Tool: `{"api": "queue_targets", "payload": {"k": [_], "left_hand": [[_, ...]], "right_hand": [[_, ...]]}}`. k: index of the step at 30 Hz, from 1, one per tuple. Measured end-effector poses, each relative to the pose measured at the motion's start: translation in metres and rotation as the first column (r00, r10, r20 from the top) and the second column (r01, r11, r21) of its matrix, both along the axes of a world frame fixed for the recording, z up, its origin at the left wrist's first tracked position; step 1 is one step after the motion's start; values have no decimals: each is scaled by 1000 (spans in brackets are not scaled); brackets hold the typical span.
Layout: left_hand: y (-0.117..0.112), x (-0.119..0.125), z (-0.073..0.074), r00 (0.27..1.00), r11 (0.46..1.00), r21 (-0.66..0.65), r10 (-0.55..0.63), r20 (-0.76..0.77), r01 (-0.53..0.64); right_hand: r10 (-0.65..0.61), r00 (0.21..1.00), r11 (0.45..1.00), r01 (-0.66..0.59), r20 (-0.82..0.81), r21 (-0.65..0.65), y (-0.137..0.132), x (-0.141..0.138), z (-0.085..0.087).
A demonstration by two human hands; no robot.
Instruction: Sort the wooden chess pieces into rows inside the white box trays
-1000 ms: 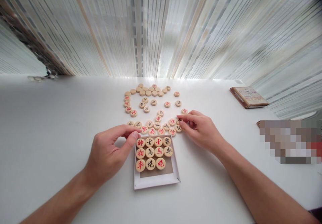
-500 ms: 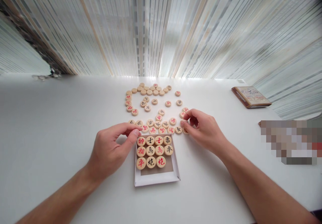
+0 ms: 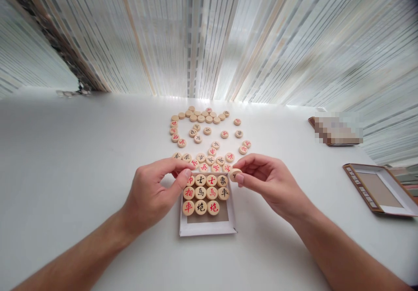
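Observation:
A shallow white box (image 3: 209,231) with a brown bottom lies on the table in front of me. Xiangqi pieces (image 3: 200,208) with red and black characters fill its upper rows, face up; the bottom right spot shows bare. My left hand (image 3: 160,191) pinches the box's far left corner, its thumb over the edge beside a red piece. Between thumb and fingers, my right hand (image 3: 266,184) holds a tilted xiangqi piece (image 3: 234,174) with a black mark, just beyond the box's far right corner. Part of its character is hidden by the thumb.
Loose xiangqi pieces (image 3: 215,168) lie beyond the box, some face up, others face down (image 3: 209,119) farther back. An open box lid (image 3: 362,193) rests at the right. Behind it is a partly blurred brown-sided box (image 3: 318,130). Striped curtains (image 3: 170,38) hang along the table's far edge.
My right hand has picked up a black-marked piece from the table's right cluster and brought it toward the box's corner. My left hand stays at the corner. The view has shifted slightly.

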State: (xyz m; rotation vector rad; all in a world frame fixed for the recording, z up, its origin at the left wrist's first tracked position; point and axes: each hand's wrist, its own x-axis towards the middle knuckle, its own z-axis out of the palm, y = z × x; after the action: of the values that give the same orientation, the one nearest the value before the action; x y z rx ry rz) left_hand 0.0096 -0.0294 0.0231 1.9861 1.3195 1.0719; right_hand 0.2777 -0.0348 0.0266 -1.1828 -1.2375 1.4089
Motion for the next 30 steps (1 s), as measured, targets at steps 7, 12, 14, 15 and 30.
{"api": "queue_targets", "payload": {"k": [7, 12, 14, 15, 30], "left_hand": [[-10, 8, 4, 981, 984, -109, -121, 155, 139], [-22, 18, 10, 934, 929, -245, -199, 296, 276], [-25, 20, 11, 920, 904, -302, -194, 341, 303], [-26, 21, 12, 917, 894, -327, -183, 355, 305], [-34, 26, 11, 944, 961, -127, -209, 257, 247]], "right_hand": [[89, 959, 982, -130, -267, -140, -19, -20, -5], [149, 922, 953, -231, -358, -197, -28, -28, -10], [137, 926, 950, -223, -352, -219, -29, -29, -10], [128, 930, 952, -213, -344, -222, -29, -29, -9], [65, 953, 989, -101, -295, -110, -36, -39, -3]]}}
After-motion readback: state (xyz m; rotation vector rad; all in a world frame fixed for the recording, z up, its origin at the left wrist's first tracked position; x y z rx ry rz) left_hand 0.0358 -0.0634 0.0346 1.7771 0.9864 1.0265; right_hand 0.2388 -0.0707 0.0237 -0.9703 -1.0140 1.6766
